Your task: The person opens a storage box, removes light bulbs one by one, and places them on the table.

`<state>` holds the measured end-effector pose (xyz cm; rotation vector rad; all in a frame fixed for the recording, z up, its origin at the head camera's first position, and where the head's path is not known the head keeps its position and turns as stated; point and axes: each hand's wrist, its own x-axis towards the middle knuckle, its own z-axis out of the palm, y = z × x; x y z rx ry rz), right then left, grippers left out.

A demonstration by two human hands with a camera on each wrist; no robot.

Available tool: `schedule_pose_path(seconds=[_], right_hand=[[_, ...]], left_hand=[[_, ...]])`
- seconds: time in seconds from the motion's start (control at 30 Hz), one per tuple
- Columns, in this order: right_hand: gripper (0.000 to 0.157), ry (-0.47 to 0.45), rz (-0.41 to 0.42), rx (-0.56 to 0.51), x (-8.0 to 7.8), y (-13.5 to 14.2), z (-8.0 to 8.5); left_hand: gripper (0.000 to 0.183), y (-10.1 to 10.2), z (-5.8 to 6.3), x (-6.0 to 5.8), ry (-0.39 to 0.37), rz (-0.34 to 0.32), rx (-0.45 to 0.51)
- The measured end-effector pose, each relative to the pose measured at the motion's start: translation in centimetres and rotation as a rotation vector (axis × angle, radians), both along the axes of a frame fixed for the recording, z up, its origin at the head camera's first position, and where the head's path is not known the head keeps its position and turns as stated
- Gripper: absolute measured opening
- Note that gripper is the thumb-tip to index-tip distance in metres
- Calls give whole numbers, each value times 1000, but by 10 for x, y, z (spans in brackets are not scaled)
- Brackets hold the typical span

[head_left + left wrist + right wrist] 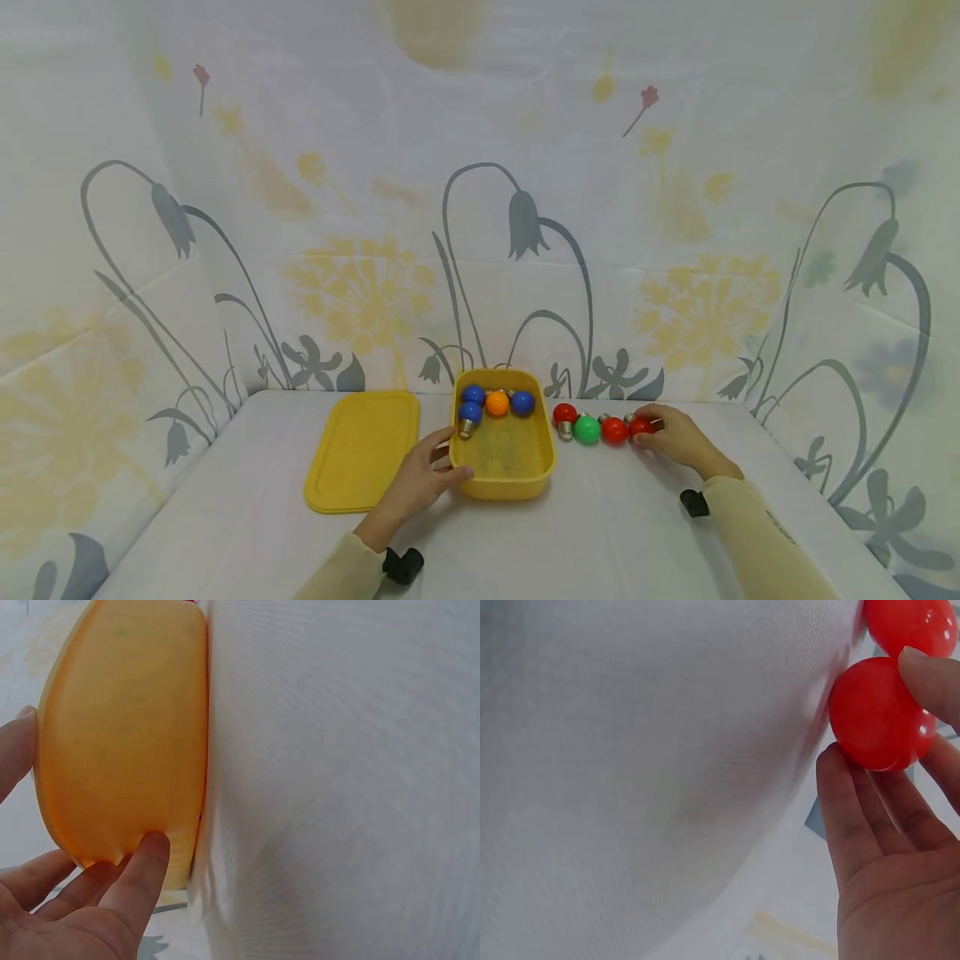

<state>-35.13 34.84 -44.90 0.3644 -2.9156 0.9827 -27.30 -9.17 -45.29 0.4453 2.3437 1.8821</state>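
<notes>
The left hand [415, 483] holds the box [504, 490] by its near left corner, likely steadying it. The right hand [681, 439] pinches the end red bulb [874, 712], though how firmly is unclear.

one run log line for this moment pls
left hand: holds yellow box | right hand: grips rightmost red bulb | in box: three blue bulbs, one orange bulb | yellow lid: left of box

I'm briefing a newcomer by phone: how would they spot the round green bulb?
Find the open yellow plastic box on the white table. To its right lies a row of four round bulbs. The round green bulb is second from the box, the only green one between red bulbs.
</notes>
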Motion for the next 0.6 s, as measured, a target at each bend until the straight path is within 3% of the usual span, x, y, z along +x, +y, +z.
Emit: schedule_pose_path(seconds=[0.6], right_hand=[[53, -36, -2, -20, 1, 2, 2]], left_hand=[[75, 0, 0, 1, 1, -12, 5]])
